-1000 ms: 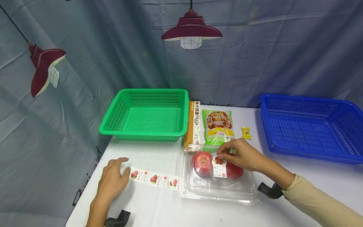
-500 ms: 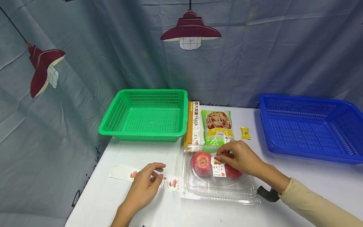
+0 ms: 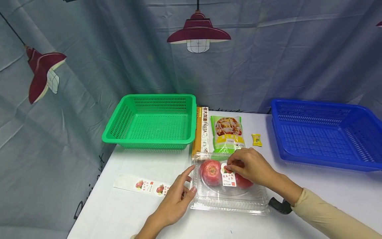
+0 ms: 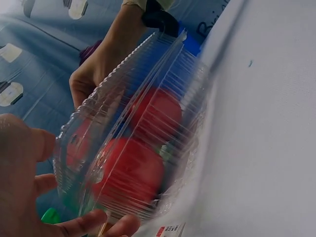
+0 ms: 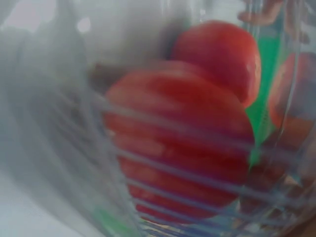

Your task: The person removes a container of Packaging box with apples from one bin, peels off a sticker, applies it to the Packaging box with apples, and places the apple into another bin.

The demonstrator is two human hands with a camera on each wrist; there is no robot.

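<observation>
Head view: I have the right hand (image 3: 253,166) above a clear clamshell box (image 3: 229,204), thumb and forefinger pinching the upper edge of a printed label (image 3: 228,179) that lies against the lid; whether it adheres there, I cannot tell. Two red apples (image 3: 211,174) sit inside. My left hand (image 3: 173,204) is at the box's left side, thumb and forefinger apart, just beside a strip of labels (image 3: 144,186) on the white table (image 3: 119,219). Behind stand a green basket (image 3: 149,145), a pasta box (image 3: 204,131), a food pouch (image 3: 228,127), a yellow wrapped sweet (image 3: 256,140) and a blue basket (image 3: 328,161).

Left wrist view: I see the left fingers spread about the near end of the box, the apples showing through its ribbed wall.

Right wrist view: ribbed plastic and apples, blurred, fill most of it; I cannot make out the pinch here.
</observation>
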